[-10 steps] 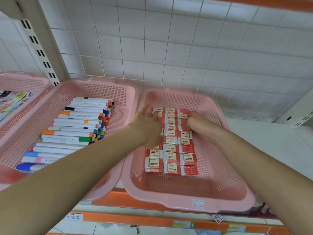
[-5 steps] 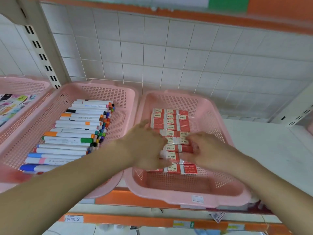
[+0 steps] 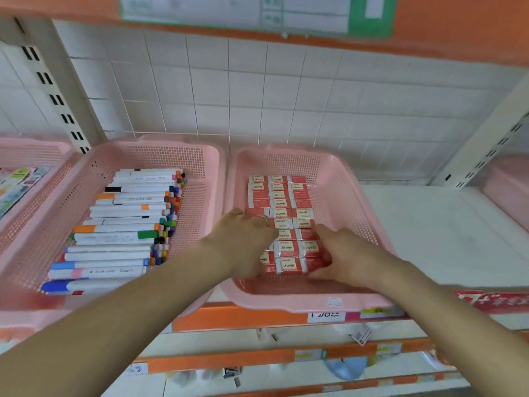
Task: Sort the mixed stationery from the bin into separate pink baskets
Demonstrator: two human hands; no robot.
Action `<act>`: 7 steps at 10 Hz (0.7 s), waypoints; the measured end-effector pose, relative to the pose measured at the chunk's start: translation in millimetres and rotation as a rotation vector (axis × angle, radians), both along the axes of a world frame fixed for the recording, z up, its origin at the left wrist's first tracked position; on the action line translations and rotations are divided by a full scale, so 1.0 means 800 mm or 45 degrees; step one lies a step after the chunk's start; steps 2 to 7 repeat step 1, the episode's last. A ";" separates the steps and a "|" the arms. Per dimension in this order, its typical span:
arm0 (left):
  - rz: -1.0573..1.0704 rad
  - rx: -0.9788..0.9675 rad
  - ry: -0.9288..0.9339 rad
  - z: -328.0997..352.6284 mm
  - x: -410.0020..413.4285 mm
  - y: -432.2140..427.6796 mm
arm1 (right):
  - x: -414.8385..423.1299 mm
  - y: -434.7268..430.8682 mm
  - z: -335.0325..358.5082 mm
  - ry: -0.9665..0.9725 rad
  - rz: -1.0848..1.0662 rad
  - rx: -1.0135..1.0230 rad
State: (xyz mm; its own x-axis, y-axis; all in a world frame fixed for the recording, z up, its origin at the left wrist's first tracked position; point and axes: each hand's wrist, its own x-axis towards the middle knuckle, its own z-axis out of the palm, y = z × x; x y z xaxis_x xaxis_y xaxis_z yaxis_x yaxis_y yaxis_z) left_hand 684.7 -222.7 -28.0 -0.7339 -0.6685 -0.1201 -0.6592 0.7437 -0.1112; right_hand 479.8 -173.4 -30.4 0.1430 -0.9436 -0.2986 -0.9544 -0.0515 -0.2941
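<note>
Rows of red and white 2B erasers (image 3: pixel 279 196) lie packed in the right pink basket (image 3: pixel 315 303) on the shelf. My left hand (image 3: pixel 246 242) curls its fingers over the left side of the near rows and hides part of that column. My right hand (image 3: pixel 340 256) holds the near right erasers, fingers along their side and thumb at the front corner. The two hands bracket the near rows between them. The pink basket (image 3: pixel 160 144) to the left holds several white markers (image 3: pixel 123 224) with coloured caps, laid side by side.
A third pink basket (image 3: pixel 28 147) with printed cards is cut off at the far left, and another pink basket (image 3: pixel 506 184) shows at the far right. A white shelf board (image 3: pixel 443 224) runs right of the eraser basket. A slotted upright (image 3: pixel 57 90) rises behind the marker basket.
Both hands have slid along the eraser rows from the far end of the basket to the near end. The view has tilted up slightly.
</note>
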 end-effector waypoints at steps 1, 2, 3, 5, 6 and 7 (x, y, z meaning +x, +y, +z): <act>-0.022 -0.097 0.214 0.001 0.019 0.011 | 0.004 0.033 0.020 -0.036 -0.199 -0.294; -0.022 -0.097 0.214 0.001 0.019 0.011 | 0.004 0.033 0.020 -0.036 -0.199 -0.294; -0.022 -0.097 0.214 0.001 0.019 0.011 | 0.004 0.033 0.020 -0.036 -0.199 -0.294; -0.022 -0.097 0.214 0.001 0.019 0.011 | 0.004 0.033 0.020 -0.036 -0.199 -0.294; -0.022 -0.097 0.214 0.001 0.019 0.011 | 0.004 0.033 0.020 -0.036 -0.199 -0.294; -0.022 -0.097 0.214 0.001 0.019 0.011 | 0.004 0.033 0.020 -0.036 -0.199 -0.294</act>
